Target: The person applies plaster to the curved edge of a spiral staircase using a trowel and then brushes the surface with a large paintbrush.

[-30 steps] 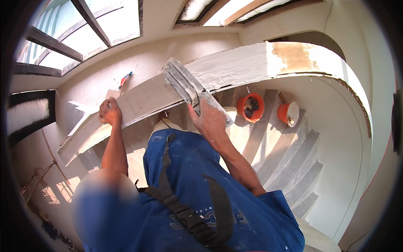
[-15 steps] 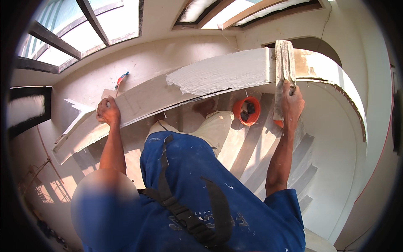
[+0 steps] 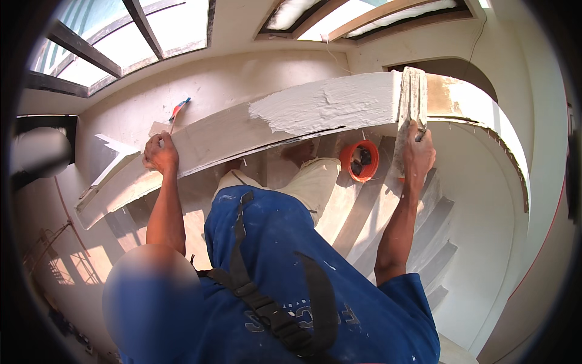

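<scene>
In front of me runs a curved, wall-like band, grey on the left, with a patch of wet white plaster across its middle. My right hand is closed round the handle of a long, plaster-caked trowel. The trowel stands crosswise on the band, at the right end of the wet plaster, and its lower end hangs below the band's near edge. My left hand has its fingers curled over the band's far upper edge, at the left. Beside it, a red and blue tool lies beyond the band, partly hidden.
An orange bucket with dark contents stands below the band, near my feet. Striped steps descend on the right. White angled strips lie at the left. Windows and a pale curved wall surround the space.
The trowel has slid slightly toward me across the band, with my right hand on it. My left hand stays at the band's edge, while the whole view has shifted a little.
</scene>
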Motion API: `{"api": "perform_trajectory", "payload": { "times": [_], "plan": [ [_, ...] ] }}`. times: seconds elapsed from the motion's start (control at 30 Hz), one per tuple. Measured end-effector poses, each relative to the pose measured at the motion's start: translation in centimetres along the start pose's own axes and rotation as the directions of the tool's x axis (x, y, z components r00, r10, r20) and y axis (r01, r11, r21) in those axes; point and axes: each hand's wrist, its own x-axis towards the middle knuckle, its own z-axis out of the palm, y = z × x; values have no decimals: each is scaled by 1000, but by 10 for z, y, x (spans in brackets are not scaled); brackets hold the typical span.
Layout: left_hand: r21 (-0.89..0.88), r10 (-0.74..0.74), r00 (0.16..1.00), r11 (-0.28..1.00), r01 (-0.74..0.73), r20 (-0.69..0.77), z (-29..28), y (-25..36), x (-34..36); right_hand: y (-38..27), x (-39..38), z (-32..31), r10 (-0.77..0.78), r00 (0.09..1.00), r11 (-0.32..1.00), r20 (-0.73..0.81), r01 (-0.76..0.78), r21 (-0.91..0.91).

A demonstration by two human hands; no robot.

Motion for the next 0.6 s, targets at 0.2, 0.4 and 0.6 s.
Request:
{"api": "perform_trajectory", "payload": {
  "times": [0.2, 0.4, 0.6],
  "plan": [
    [25, -5, 1000, 1000, 6, -27, 0, 3, -3, -1, -25, 22, -45, 834, 904, 549, -200, 378],
    [23, -14, 1000, 1000, 14, -13, -3, 5, -1, -84, -123, 46, -348, 695, 890, 629, 35, 455],
    [27, -12, 1000, 1000, 13, -13, 2, -2, 1, -99, -165, 57, -511, 464, 846, 724, 122, 519]
  ]
}}
